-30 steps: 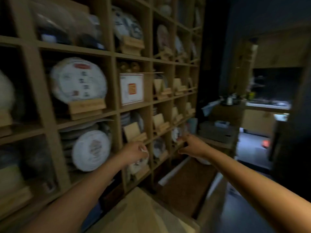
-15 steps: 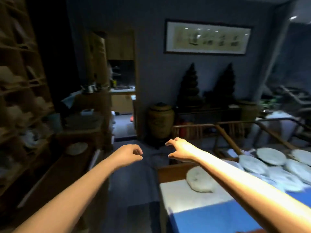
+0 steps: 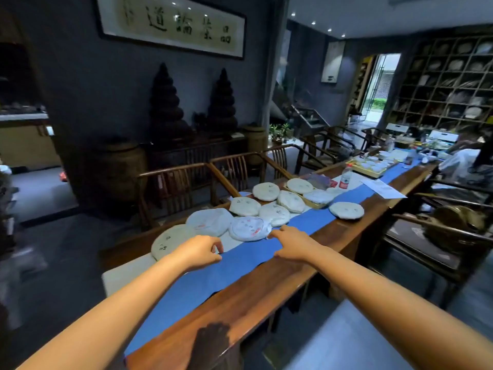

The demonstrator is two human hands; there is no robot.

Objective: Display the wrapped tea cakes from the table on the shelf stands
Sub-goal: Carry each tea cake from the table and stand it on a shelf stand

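Note:
Several round tea cakes in white paper lie on a long wooden table (image 3: 266, 295) with a blue runner (image 3: 306, 225). The nearest ones are a cake with red print (image 3: 249, 228), a larger one (image 3: 209, 221) to its left and a pale one (image 3: 170, 240) at the table's near end. My right hand (image 3: 290, 243) reaches over the runner, fingertips at the edge of the red-printed cake, holding nothing. My left hand (image 3: 201, 251) hovers beside the pale cake with fingers loosely curled and empty. The shelf I came from is out of view.
Wooden armchairs (image 3: 186, 182) line the table's far side, and another chair (image 3: 437, 236) stands on the right. A water bottle (image 3: 345, 178), papers and a tea tray (image 3: 370, 166) sit farther along the table. A wall of shelves (image 3: 450, 81) fills the far right.
My view has swung right from the shelf across the room to the table. Both empty hands have come from the shelf stands to just above the nearest tea cakes.

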